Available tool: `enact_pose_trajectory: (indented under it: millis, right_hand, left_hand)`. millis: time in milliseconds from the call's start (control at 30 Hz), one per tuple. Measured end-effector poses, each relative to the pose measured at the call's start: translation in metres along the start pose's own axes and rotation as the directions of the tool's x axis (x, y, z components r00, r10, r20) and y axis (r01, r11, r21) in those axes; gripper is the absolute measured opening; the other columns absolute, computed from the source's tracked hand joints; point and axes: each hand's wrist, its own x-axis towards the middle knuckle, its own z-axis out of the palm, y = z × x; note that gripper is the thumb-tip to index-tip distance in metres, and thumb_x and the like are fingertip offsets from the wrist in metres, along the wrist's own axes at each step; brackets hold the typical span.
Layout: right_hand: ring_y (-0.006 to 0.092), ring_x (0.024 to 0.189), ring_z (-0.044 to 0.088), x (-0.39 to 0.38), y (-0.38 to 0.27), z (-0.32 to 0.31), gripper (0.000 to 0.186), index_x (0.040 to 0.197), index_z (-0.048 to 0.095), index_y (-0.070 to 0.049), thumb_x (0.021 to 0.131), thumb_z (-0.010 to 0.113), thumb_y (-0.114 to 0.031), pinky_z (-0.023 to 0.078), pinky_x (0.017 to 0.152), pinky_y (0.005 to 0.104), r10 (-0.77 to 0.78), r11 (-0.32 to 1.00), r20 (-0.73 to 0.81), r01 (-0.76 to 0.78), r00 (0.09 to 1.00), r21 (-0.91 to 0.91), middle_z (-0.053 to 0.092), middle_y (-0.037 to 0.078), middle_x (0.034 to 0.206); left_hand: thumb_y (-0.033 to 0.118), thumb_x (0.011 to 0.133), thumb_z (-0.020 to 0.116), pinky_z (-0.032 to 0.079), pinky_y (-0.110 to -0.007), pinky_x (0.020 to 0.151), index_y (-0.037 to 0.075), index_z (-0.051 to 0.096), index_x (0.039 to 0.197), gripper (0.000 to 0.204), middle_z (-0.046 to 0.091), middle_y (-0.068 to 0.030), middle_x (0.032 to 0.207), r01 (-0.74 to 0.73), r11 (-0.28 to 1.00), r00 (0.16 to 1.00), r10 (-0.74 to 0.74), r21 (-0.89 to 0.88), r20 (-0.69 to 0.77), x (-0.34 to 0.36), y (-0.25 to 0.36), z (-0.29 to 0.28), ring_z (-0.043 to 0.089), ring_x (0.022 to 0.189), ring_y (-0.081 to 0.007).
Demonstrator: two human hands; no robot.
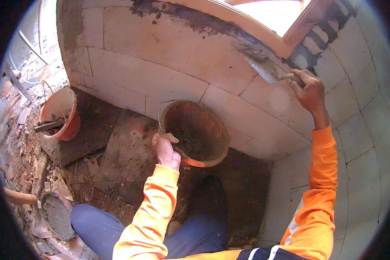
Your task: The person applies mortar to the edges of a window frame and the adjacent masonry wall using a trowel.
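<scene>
My right hand (308, 92) is closed round the handle of a trowel (268, 73), up at the block wall (160, 56) just below the corner of a wooden window frame (284, 45). Grey mortar (252, 51) lies on the trowel's blade; whether the blade touches the wall I cannot tell. Lower down, my left hand (166, 151) grips the near-left rim of an orange bucket (223, 134) by its thin wire handle. The bucket tilts toward me, its inside coated dark, with mortar (197, 141) at the bottom.
A second orange bucket (73, 123) with tools in it stands at the left. Near my knee lies a round pan of grey mortar (58, 216), with a wooden handle (19, 197) beside it. Rubble (26, 143) covers the left ground. Another block wall (364, 143) rises at the right.
</scene>
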Motion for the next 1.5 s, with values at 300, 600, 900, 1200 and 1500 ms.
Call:
enact_pose_trajectory:
  millis: [300,600,900,1200,1500]
  right_hand:
    - [0.0123,0.069,0.062,0.012,-0.035,-0.065,0.027,0.096,0.069,0.001,0.075,0.073,-0.016,0.047,0.062,0.0255,-0.332,0.787,0.291,0.094,0.897,0.61,0.064,0.006,0.076]
    - [0.0095,0.06,0.055,0.083,0.048,-0.036,0.026,0.093,0.072,0.003,0.08,0.065,-0.019,0.045,0.055,0.025,0.034,0.889,0.513,-0.26,0.858,0.376,0.065,0.004,0.072]
    - [0.0186,0.068,0.063,0.062,0.059,-0.02,0.028,0.094,0.072,0.001,0.081,0.067,-0.023,0.049,0.063,0.0312,-0.111,0.951,0.293,0.016,0.95,0.309,0.071,0.013,0.081]
    - [0.0269,0.077,0.068,0.004,0.04,-0.007,0.032,0.103,0.071,-0.004,0.08,0.071,-0.026,0.052,0.07,0.034,-0.008,1.0,-0.006,0.008,1.0,-0.005,0.07,0.016,0.091]
    - [0.0129,0.061,0.06,0.026,-0.037,-0.051,0.031,0.099,0.07,-0.003,0.075,0.077,-0.021,0.045,0.056,0.0276,-0.269,0.834,0.23,0.107,0.935,0.541,0.066,0.007,0.074]
  left_hand:
    - [-0.002,0.051,0.057,0.039,-0.028,0.062,0.008,0.046,0.066,0.021,0.049,-0.0009,0.066,-0.036,0.999,0.999,0.036,0.008,0.007,-0.005,0.002,0.002,0.047,0.063,-0.0153]
    - [-0.004,0.055,0.052,0.038,-0.026,0.059,0.008,0.046,0.066,0.017,0.048,0.0001,0.059,-0.008,1.0,1.0,0.008,0.006,0.013,-0.011,-0.001,0.003,0.046,0.057,-0.0141]
    - [-0.004,0.056,0.053,0.04,-0.028,0.059,0.008,0.047,0.065,0.016,0.051,-0.0023,0.061,-0.009,1.0,1.0,0.009,0.005,-0.013,-0.005,-0.008,-0.011,0.048,0.058,-0.0153]
    - [-0.004,0.056,0.053,0.039,-0.026,0.059,0.009,0.049,0.066,0.017,0.05,-0.0007,0.06,0.002,1.0,1.0,-0.002,-0.015,0.018,-0.006,-0.012,-0.012,0.048,0.058,-0.0132]
    - [-0.002,0.059,0.055,0.04,-0.027,0.059,0.009,0.049,0.064,0.013,0.05,-0.0008,0.058,-0.035,0.999,0.998,0.035,0.002,0.057,-0.008,-0.01,-0.008,0.047,0.057,-0.0133]
